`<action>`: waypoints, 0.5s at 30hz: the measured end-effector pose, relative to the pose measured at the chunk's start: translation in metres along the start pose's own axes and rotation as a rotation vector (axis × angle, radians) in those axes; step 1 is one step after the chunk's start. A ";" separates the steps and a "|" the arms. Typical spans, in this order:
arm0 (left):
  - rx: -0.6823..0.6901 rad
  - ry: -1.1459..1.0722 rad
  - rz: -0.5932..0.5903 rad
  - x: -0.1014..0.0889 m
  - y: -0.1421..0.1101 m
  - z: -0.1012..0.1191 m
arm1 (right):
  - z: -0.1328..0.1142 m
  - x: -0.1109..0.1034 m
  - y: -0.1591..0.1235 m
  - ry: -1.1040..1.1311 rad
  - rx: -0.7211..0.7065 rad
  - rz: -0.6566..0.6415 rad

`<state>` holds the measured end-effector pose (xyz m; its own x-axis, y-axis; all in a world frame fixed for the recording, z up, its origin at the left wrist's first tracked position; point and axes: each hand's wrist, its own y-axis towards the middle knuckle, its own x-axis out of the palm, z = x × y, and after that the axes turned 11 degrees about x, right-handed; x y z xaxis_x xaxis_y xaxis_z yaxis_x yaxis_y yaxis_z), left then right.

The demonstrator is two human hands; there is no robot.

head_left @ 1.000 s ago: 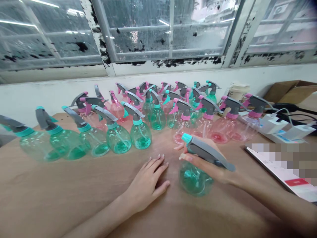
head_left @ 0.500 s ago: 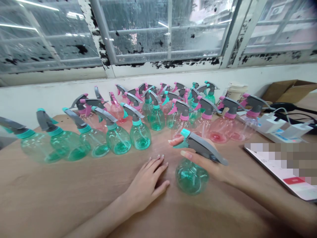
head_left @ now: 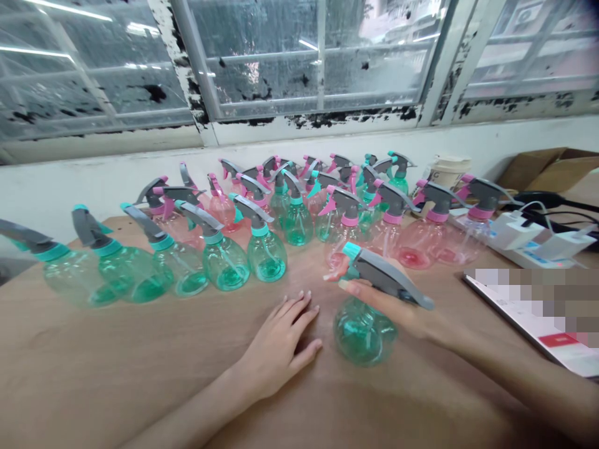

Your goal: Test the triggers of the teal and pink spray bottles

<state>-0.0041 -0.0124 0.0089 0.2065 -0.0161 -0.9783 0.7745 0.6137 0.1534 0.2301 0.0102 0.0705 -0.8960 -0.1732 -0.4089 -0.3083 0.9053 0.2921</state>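
A clear green spray bottle (head_left: 365, 333) with a grey trigger head and turquoise nozzle is gripped around its neck by my right hand (head_left: 393, 308). The thumb lies across the near side below the head, and the other fingers are partly hidden behind it. The nozzle points to the upper left. My left hand (head_left: 281, 346) rests palm down on the wooden table (head_left: 140, 374), fingers spread, a short way left of the held bottle. Beyond it stands a green spray bottle (head_left: 266, 255), the right end of a row of green ones.
Several pink spray bottles (head_left: 416, 243) stand behind my right hand, with more pink and green ones toward the window wall. At the right are a power strip (head_left: 533, 249) with white plugs, a flat tablet-like screen (head_left: 528, 324), a paper cup (head_left: 449, 171) and a cardboard box (head_left: 552, 168).
My right hand and the green spray bottle have shifted slightly left, with a small change of tilt. The fingers at the trigger moved a little. My left hand has stayed in place.
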 end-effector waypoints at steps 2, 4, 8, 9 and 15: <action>0.002 -0.001 0.014 0.000 0.000 0.000 | 0.002 0.001 0.000 0.014 0.012 0.006; 0.002 -0.006 0.020 -0.001 0.000 0.000 | 0.005 0.002 -0.001 0.037 0.021 0.017; -0.005 -0.018 0.008 -0.001 0.000 0.000 | 0.008 0.003 -0.002 0.059 0.020 0.013; -0.006 -0.019 0.006 -0.001 0.000 0.000 | 0.008 0.003 -0.002 0.061 0.028 -0.006; -0.014 -0.024 0.005 -0.001 0.000 0.001 | -0.005 -0.003 -0.001 0.045 0.046 -0.090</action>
<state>-0.0039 -0.0133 0.0100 0.2248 -0.0315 -0.9739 0.7647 0.6251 0.1563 0.2313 0.0077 0.0756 -0.8790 -0.2711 -0.3923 -0.3743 0.9020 0.2152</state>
